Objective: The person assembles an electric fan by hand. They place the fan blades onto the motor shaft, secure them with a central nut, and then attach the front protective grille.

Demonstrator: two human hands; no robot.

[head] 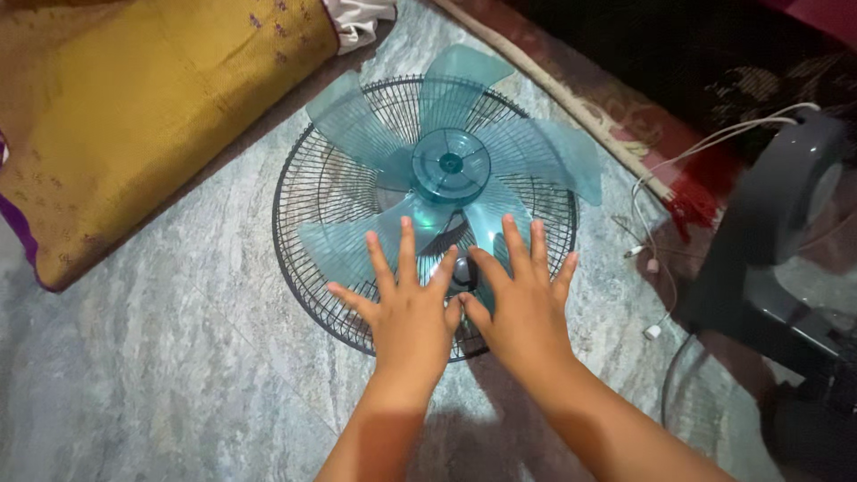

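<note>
A translucent teal fan blade [451, 165] with several vanes lies on a round black wire fan grille [308, 192] on the stone floor. My left hand [406, 308] and my right hand [527, 299] rest flat, side by side, fingers spread, on the near part of the grille and blade. Between the two hands a small dark round part [462, 272] shows; whether either hand grips it I cannot tell. Neither hand holds anything visibly.
A yellow cushion [134, 107] lies at the upper left. The grey fan body and stand [768, 232] sit at the right with a white cable [661, 214] trailing on the floor. A second wire grille [705, 402] lies at lower right. A red patterned rug [625, 107] borders the floor.
</note>
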